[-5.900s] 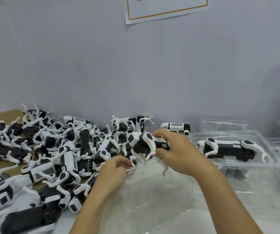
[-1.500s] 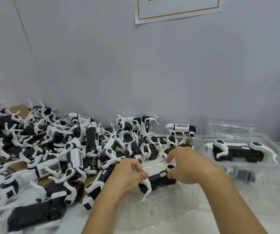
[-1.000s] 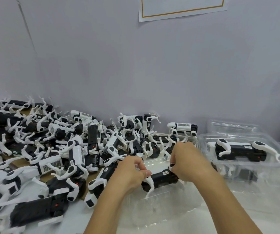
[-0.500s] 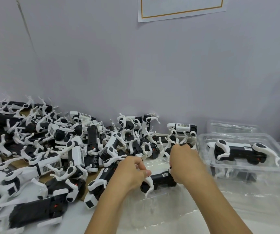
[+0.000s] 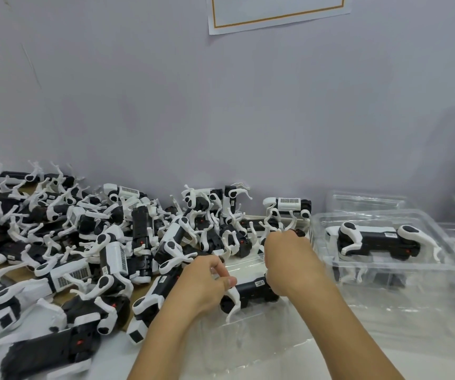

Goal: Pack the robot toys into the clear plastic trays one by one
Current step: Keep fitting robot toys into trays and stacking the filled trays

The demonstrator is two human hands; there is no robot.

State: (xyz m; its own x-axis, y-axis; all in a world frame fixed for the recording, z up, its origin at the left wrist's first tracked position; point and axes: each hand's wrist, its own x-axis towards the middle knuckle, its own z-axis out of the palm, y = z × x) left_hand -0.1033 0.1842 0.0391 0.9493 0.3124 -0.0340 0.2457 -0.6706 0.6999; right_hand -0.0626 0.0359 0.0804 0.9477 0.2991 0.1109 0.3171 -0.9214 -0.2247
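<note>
Both hands curled on one robot toy (image 5: 251, 293), left hand (image 5: 203, 286) at near-left end, right hand (image 5: 289, 266) at far-right end; held level over empty clear tray (image 5: 248, 338), likely to seat legs. Packed tray (image 5: 385, 267) right.

The robot toy (image 5: 249, 291) you hold has a black body and white legs, with a small white label on top. The heaped robot toys (image 5: 105, 242) at your left are the same black and white; several show white panels printed with black barcodes, some a red dot. The trays (image 5: 385, 267) are clear. The wall (image 5: 221, 119) is pale lavender-grey, and its white sheet (image 5: 278, 12) carries an orange border line.
</note>
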